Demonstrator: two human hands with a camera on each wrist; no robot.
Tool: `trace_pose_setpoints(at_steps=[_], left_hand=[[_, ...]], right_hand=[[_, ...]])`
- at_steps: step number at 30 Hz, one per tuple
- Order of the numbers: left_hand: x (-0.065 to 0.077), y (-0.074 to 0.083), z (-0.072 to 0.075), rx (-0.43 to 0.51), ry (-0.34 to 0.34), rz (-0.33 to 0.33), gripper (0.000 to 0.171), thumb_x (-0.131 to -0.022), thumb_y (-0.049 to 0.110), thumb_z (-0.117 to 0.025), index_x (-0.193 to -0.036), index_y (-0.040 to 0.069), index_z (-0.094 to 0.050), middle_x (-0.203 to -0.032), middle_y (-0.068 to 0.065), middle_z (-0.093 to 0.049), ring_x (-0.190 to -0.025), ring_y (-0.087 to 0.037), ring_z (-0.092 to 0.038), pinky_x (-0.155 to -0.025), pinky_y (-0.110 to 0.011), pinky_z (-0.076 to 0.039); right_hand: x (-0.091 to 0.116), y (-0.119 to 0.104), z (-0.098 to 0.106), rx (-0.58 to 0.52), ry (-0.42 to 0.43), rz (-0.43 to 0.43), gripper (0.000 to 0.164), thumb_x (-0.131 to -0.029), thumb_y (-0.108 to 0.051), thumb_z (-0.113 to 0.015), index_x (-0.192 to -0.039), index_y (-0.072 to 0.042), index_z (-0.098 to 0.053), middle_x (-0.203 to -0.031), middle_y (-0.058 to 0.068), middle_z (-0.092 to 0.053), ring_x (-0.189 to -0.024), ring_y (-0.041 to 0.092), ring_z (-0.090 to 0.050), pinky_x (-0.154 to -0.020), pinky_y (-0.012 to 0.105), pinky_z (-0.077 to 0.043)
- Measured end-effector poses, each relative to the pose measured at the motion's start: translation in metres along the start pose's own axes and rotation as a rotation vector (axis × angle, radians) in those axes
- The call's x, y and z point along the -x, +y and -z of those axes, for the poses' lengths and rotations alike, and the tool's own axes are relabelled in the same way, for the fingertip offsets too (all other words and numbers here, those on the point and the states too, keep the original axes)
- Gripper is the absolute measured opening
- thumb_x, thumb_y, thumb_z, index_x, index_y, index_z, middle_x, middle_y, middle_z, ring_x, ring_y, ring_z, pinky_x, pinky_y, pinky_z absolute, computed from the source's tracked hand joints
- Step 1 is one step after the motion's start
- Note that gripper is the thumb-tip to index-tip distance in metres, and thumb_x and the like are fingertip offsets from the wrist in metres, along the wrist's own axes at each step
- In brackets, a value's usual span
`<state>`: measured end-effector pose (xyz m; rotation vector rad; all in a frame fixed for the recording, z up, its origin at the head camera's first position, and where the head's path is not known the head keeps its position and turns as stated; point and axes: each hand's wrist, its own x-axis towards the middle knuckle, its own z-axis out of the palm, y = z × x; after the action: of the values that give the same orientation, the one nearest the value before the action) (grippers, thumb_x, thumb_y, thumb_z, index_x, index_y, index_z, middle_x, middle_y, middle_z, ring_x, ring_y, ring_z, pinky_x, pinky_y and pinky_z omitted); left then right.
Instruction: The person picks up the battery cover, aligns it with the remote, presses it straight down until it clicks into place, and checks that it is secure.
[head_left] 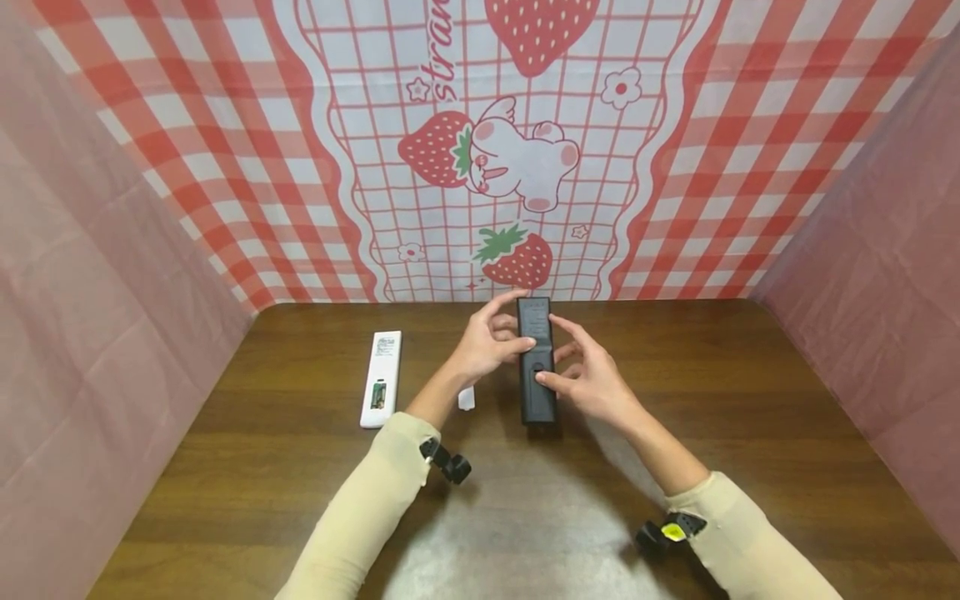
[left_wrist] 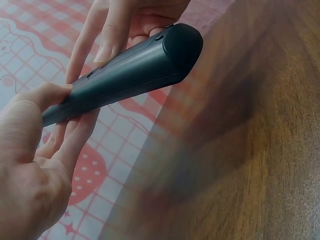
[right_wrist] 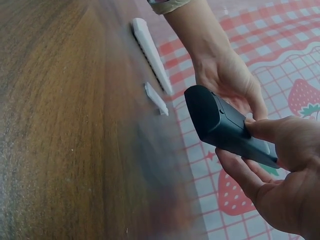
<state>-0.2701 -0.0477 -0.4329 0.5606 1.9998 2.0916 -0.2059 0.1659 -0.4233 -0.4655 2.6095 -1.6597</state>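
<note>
Both hands hold a black remote control (head_left: 536, 400) back side up, raised above the table. My left hand (head_left: 483, 340) grips its upper left part, thumb on the back and fingers along the far side. From the right, my right hand (head_left: 596, 379) grips the lower half, its thumb pressing near a small notch on the back. In the left wrist view the remote's thick end (left_wrist: 185, 47) points away from the left hand. To the left on the table lies a white remote control (head_left: 386, 362), back up, its battery compartment uncovered. A small white battery cover (head_left: 467, 398) lies beside it.
The brown wooden table (head_left: 285, 500) ends at a strawberry-patterned cloth (head_left: 450, 250) hung behind it. Pink cloth walls (head_left: 112, 292) stand on both sides. A black wrist camera (head_left: 450, 465) is strapped at the left sleeve, another (head_left: 660, 535) at the right.
</note>
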Motion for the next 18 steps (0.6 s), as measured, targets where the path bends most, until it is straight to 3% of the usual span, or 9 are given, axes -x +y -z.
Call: trace_pose_setpoints(at_steps=[4, 18], left_hand=[[0.0009, 0.0008, -0.0006, -0.007, -0.001, 0.005, 0.084, -0.096, -0.01, -0.077, -0.17, 0.016, -0.047, -0.134, -0.039, -0.072, -0.092, -0.012, -0.078, -0.079, -0.041, -0.075], [0.0002, 0.0064, -0.005, -0.041, -0.001, 0.018, 0.083, -0.098, -0.008, -0.078, -0.171, 0.016, -0.046, -0.139, -0.038, -0.071, -0.094, -0.014, -0.078, -0.081, -0.041, -0.075]], right_hand=[[0.0007, -0.0003, 0.0006, 0.001, -0.001, -0.01, 0.089, -0.098, 0.005, -0.082, -0.173, -0.008, -0.037, -0.115, 0.031, -0.07, -0.072, 0.019, -0.076, -0.067, 0.045, -0.071], [0.0017, -0.0004, 0.0048, -0.013, -0.007, -0.02, 0.089, -0.099, 0.003, -0.081, -0.175, -0.009, -0.035, -0.118, 0.031, -0.069, -0.072, 0.019, -0.074, -0.065, 0.039, -0.069]])
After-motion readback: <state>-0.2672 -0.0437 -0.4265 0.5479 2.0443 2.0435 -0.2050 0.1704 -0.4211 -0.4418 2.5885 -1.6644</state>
